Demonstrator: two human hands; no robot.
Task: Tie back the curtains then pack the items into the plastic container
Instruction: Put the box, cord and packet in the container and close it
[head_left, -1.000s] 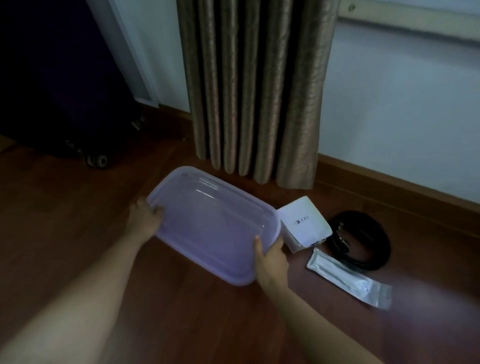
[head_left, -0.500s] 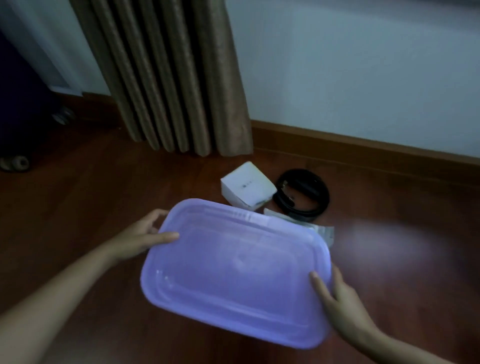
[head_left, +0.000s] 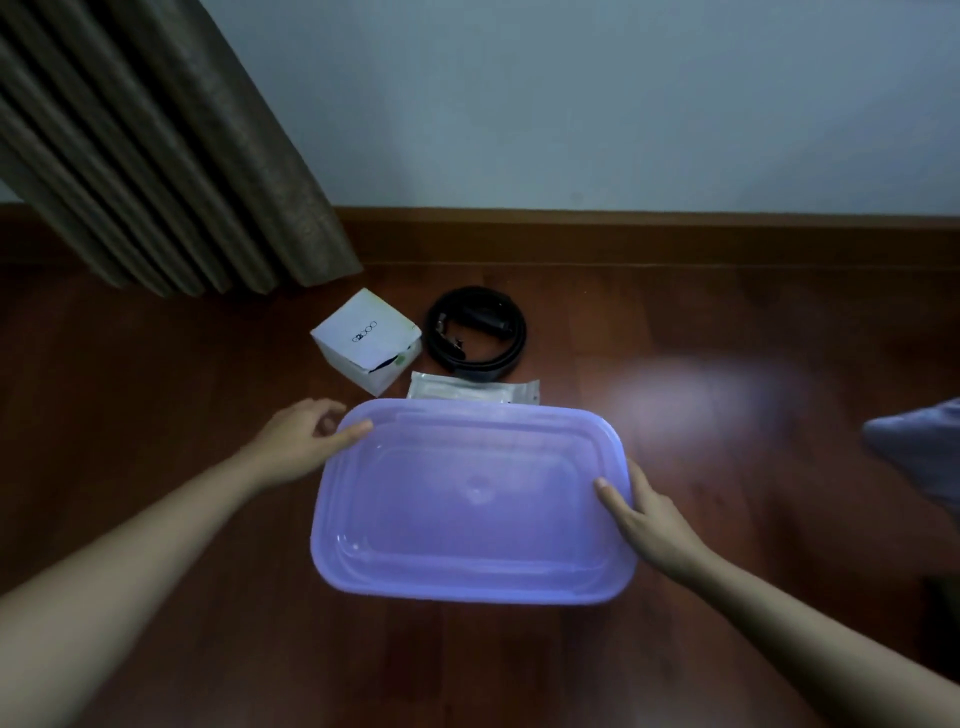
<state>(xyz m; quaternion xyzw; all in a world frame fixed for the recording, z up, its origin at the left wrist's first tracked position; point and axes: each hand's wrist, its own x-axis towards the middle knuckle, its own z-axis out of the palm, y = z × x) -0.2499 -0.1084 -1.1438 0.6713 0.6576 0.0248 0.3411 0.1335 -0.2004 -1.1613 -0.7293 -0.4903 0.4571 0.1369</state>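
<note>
The person's left grip grasps the far left corner of the purple plastic container, thumb laid over the rim and fingers curled behind it. The right grip grasps the right end, thumb on top and fingers down the side. The container lies level between the two forearms, over the wooden floor. Whether it rests on the boards or hangs just above them cannot be told. Its top looks closed by a ridged lid.

The things to pack lie just beyond its far edge: a white box, a coiled black belt beside the box, and a clear packet partly hidden by the container's rim. The curtain hangs in straight pleats to the floor at the left, and no tie-back shows in view. A grey cloth lies at the right edge.

The step in hand seems to be placing the container for packing. To do it well, the container should settle flat on bare boards, drawn a little towards the person so the rim clears the packet and does not pin it. Both grips should let go only once it sits steady. The lid likely has to be peeled up from one corner while the other grip steadies the base. The belt is best packed coiled as it lies.
</note>
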